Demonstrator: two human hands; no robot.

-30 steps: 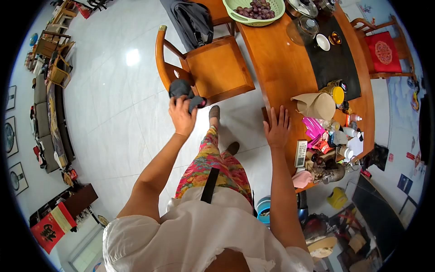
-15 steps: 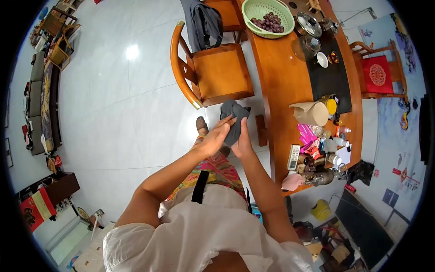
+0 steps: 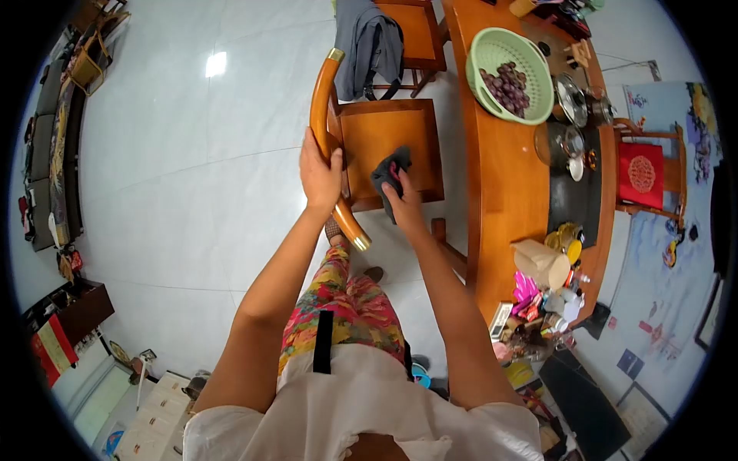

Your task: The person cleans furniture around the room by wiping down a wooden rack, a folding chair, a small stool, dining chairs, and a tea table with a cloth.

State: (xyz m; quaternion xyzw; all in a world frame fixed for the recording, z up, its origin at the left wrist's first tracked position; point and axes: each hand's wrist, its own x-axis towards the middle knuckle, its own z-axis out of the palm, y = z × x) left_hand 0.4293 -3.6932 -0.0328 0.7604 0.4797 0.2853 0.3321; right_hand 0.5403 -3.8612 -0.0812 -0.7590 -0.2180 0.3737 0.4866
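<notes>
My left hand (image 3: 320, 174) is wrapped round the curved top rail of a wooden chair (image 3: 322, 96), near the rail's middle. In my right hand (image 3: 407, 205) is a crumpled dark grey cloth (image 3: 387, 171) with a small pink patch, held over the front part of the orange-brown chair seat (image 3: 392, 131). Fingers and thumb pinch the cloth, and part of it hangs down. Whether the cloth touches the seat is hard to tell.
On the right stands a long wooden table (image 3: 503, 169) with a green basket (image 3: 473, 73) of grapes, glass pots and a cluster of small items. Another chair (image 3: 419, 34) bears a grey garment (image 3: 357, 46). A red-cushioned chair (image 3: 640, 175) is beyond the table.
My hands have parted. My left hand has let go of the cloth and taken hold of the chair rail, while my right hand has kept the cloth and moved it over the seat. The view has shifted.
</notes>
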